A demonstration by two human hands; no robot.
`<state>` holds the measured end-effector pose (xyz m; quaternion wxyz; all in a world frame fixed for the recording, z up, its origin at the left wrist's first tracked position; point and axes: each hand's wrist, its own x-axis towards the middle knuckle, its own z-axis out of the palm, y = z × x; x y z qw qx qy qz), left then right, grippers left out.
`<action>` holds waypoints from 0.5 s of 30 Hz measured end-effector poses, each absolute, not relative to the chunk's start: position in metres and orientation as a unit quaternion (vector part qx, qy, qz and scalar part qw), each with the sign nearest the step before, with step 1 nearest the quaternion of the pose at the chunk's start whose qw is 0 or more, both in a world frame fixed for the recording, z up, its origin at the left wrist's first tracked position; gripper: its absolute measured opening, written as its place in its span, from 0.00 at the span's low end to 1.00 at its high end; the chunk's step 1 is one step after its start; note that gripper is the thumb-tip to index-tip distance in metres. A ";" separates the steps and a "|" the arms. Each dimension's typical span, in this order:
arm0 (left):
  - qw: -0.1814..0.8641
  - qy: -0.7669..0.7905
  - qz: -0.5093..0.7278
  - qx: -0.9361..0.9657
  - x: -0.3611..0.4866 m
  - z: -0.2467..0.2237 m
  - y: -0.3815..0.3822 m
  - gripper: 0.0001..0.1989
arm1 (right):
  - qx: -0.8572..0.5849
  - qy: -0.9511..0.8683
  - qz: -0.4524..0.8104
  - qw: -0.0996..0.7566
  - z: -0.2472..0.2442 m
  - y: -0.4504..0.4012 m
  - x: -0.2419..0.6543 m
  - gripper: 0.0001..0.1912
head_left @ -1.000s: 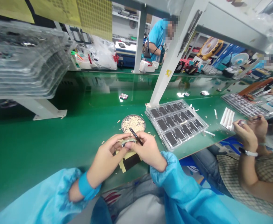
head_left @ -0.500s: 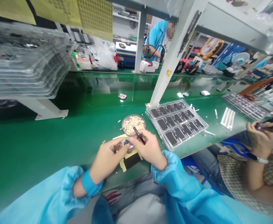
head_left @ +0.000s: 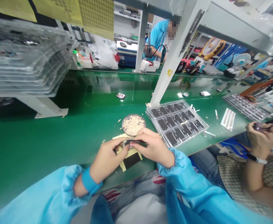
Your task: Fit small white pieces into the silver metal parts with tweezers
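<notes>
My left hand (head_left: 108, 157) pinches a small device (head_left: 125, 144) between thumb and fingers, over a yellow-edged pad with a black patch (head_left: 133, 160). My right hand (head_left: 154, 144) holds black tweezers (head_left: 134, 141), now nearly level, with their tip at the device. Fingers partly cover both the device and the tweezers. Just beyond my hands sits a round dish (head_left: 133, 125) full of tiny pale pieces. To the right of the dish lies a stack of clear trays (head_left: 177, 123) with dark rectangular parts in their compartments.
A slanted white post (head_left: 165, 74) meets the green table (head_left: 45, 137) behind the trays. Stacked clear trays (head_left: 24, 68) stand on a shelf at left. A small device (head_left: 121, 96) lies farther back. At right, a co-worker's hands (head_left: 262, 137) hold a tool; another person (head_left: 158, 37) works across the table.
My right hand has shifted slightly right, and the tweezers have swung from a steep slant to almost level, their tip now at the device. My left hand has barely moved.
</notes>
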<state>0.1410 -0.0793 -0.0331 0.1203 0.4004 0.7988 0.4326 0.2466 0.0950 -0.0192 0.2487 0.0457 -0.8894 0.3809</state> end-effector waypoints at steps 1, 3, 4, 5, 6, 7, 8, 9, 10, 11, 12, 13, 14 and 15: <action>0.120 0.799 0.432 0.400 0.141 -0.034 -0.079 0.09 | 0.044 -0.892 0.374 0.248 -0.020 0.095 0.247 0.07; 0.122 0.801 0.429 0.400 0.139 -0.035 -0.079 0.10 | 0.040 -0.898 0.364 0.244 -0.021 0.094 0.247 0.07; 0.123 0.801 0.427 0.400 0.138 -0.036 -0.079 0.10 | 0.039 -0.901 0.360 0.238 -0.022 0.095 0.246 0.07; 0.123 0.802 0.424 0.401 0.137 -0.037 -0.080 0.10 | 0.037 -0.904 0.358 0.231 -0.022 0.095 0.246 0.06; 0.121 0.803 0.420 0.405 0.137 -0.037 -0.080 0.10 | 0.035 -0.907 0.356 0.223 -0.021 0.096 0.246 0.06; 0.117 0.804 0.414 0.411 0.136 -0.038 -0.081 0.10 | 0.034 -0.909 0.356 0.214 -0.021 0.096 0.245 0.06; 0.114 0.804 0.407 0.419 0.136 -0.039 -0.081 0.10 | 0.036 -0.911 0.358 0.202 -0.021 0.097 0.244 0.05; 0.113 0.804 0.400 0.426 0.137 -0.039 -0.081 0.10 | 0.042 -0.912 0.362 0.191 -0.021 0.098 0.243 0.05; 0.115 0.803 0.394 0.431 0.136 -0.040 -0.082 0.10 | 0.050 -0.911 0.368 0.181 -0.020 0.099 0.241 0.05; 0.119 0.804 0.391 0.432 0.135 -0.040 -0.082 0.11 | 0.061 -0.908 0.376 0.174 -0.020 0.100 0.239 0.06; 0.122 0.805 0.390 0.430 0.133 -0.040 -0.082 0.12 | 0.068 -0.903 0.386 0.174 -0.020 0.101 0.237 0.06; 0.120 0.809 0.390 0.423 0.128 -0.039 -0.082 0.13 | 0.068 -0.898 0.395 0.182 -0.020 0.103 0.234 0.06; 0.114 0.815 0.390 0.413 0.121 -0.037 -0.081 0.14 | 0.056 -0.893 0.400 0.199 -0.020 0.104 0.231 0.05; 0.102 0.823 0.388 0.402 0.109 -0.035 -0.080 0.15 | 0.030 -0.890 0.397 0.220 -0.021 0.107 0.228 0.05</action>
